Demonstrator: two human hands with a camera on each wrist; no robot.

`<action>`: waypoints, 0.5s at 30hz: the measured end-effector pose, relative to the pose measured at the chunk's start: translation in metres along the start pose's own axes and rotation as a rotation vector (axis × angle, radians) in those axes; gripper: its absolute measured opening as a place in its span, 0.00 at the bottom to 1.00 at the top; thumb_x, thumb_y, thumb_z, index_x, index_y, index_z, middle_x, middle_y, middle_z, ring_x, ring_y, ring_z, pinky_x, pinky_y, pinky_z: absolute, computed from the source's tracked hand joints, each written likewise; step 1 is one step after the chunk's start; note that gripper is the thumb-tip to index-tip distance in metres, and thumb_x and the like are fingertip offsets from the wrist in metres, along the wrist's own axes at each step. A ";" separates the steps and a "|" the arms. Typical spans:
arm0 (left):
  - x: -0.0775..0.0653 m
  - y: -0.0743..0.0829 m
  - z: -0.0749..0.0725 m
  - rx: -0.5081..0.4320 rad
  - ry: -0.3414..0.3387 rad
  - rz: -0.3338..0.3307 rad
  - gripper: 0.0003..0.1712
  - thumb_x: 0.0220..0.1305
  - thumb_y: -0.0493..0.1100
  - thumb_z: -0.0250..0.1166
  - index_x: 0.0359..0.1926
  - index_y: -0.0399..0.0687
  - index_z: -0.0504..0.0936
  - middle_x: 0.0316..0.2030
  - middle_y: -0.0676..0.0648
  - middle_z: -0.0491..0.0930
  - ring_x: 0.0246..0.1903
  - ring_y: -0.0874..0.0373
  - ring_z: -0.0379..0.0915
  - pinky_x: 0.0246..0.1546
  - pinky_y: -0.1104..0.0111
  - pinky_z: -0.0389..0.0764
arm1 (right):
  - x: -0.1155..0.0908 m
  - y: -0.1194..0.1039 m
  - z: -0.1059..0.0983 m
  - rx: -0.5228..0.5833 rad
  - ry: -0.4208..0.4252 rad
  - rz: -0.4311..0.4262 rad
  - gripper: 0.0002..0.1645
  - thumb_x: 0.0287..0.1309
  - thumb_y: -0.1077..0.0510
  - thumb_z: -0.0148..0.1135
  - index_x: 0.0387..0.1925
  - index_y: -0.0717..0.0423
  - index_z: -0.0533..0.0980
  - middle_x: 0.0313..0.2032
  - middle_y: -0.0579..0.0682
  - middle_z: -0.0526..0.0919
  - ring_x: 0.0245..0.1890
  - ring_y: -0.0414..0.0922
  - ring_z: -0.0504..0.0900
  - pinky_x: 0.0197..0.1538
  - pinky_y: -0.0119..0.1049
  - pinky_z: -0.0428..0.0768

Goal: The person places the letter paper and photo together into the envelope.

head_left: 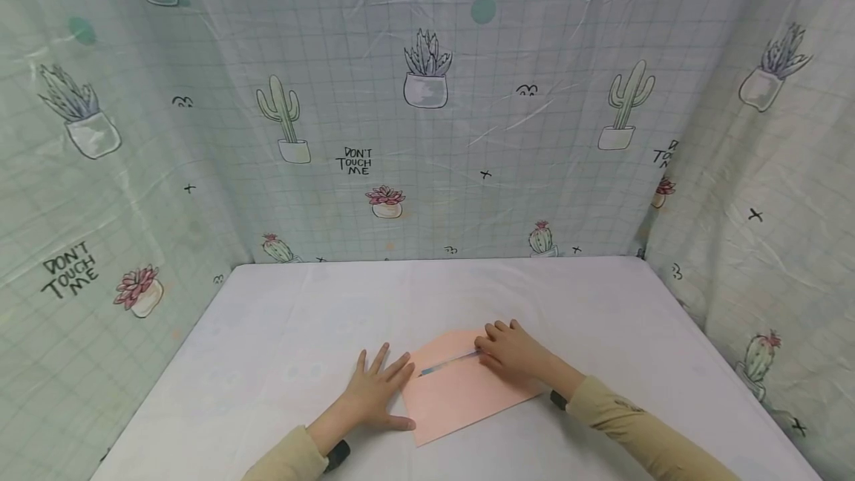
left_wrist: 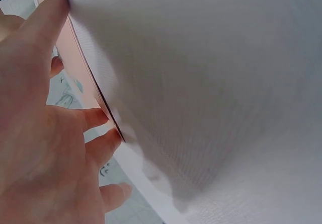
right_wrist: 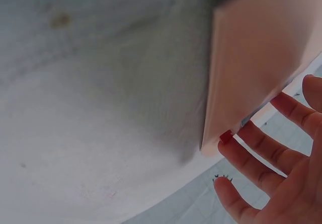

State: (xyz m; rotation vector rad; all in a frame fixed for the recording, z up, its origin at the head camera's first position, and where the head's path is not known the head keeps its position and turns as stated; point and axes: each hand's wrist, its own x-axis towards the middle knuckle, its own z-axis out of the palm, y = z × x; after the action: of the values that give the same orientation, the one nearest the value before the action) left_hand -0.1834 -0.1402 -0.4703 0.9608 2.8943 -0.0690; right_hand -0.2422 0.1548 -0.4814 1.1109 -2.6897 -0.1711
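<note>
A pink envelope (head_left: 467, 399) lies at a slant on the white table, its flap (head_left: 442, 347) unfolded on the far side. Along its mouth shows a thin blue printed strip (head_left: 436, 367), like the edge of a card; the rest is hidden inside. My left hand (head_left: 377, 392) spreads its fingers over the envelope's left edge, thumb near the lower left corner. At the upper right of the mouth, my right hand (head_left: 514, 353) touches with extended, lightly bent fingers. The right wrist view has a small red patch (right_wrist: 226, 136) at one fingertip.
The white tabletop (head_left: 320, 310) extends around the envelope. Behind it and on both sides hangs a cloth (head_left: 334, 58) printed with potted cacti. Each wrist wears a dark band (head_left: 337, 456) below the sleeve.
</note>
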 end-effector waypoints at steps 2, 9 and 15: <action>0.000 0.000 0.000 0.000 0.004 0.003 0.53 0.43 0.74 0.55 0.64 0.48 0.59 0.66 0.46 0.56 0.66 0.36 0.44 0.58 0.37 0.49 | -0.002 0.000 -0.002 0.005 -0.003 0.006 0.09 0.59 0.45 0.50 0.37 0.43 0.70 0.28 0.42 0.67 0.29 0.40 0.65 0.32 0.33 0.59; 0.001 -0.001 0.001 0.032 0.006 0.004 0.53 0.44 0.75 0.54 0.64 0.49 0.59 0.67 0.47 0.55 0.66 0.37 0.45 0.58 0.37 0.51 | -0.005 -0.001 0.002 0.068 -0.025 0.013 0.11 0.59 0.45 0.50 0.37 0.46 0.70 0.31 0.43 0.67 0.30 0.40 0.62 0.32 0.31 0.56; 0.001 -0.002 0.004 0.011 0.008 0.007 0.53 0.44 0.75 0.54 0.64 0.48 0.58 0.67 0.47 0.55 0.66 0.36 0.44 0.57 0.37 0.50 | 0.001 -0.003 0.004 0.084 -0.037 0.016 0.11 0.59 0.45 0.49 0.37 0.46 0.71 0.30 0.41 0.68 0.30 0.38 0.62 0.34 0.31 0.58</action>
State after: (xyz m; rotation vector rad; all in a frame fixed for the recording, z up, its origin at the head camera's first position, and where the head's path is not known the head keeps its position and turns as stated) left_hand -0.1852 -0.1413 -0.4743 0.9748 2.9007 -0.0814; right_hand -0.2419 0.1523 -0.4859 1.1205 -2.7610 -0.0769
